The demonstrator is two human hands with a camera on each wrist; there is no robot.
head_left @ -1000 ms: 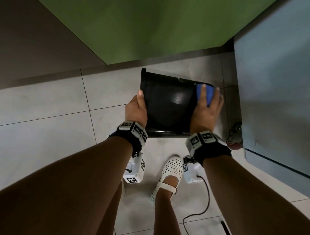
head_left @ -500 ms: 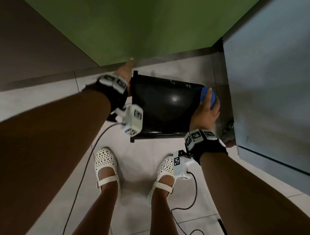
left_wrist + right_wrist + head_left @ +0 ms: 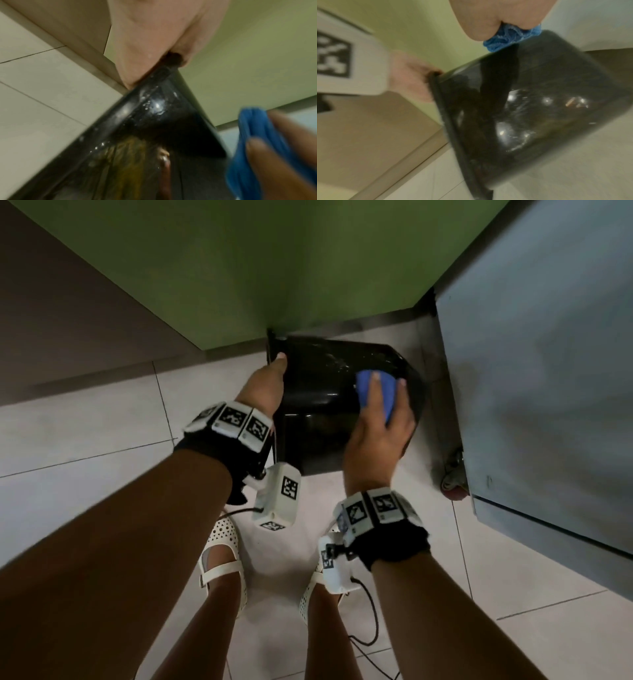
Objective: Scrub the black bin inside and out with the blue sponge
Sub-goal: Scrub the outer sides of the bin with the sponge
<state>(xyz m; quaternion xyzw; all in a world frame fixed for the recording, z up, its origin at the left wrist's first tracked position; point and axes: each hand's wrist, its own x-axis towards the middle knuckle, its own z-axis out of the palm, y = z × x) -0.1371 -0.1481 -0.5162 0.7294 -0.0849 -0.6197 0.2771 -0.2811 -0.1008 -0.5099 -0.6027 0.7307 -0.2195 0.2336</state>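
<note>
Against glossy black bin, netted blue sponge presses.

A pale tiled floor with thin dark grout lines carries everything. On it stand the person's two feet in white perforated shoes, a thin black cable trailing beside them, and a grey cabinet's castor wheel at right

An indoor utility corner, perhaps a washroom or back room: pale glossy floor tiles with thin grout lines, a green painted wall panel, a brown panel, and a grey metal cabinet on a caster wheel.
</note>
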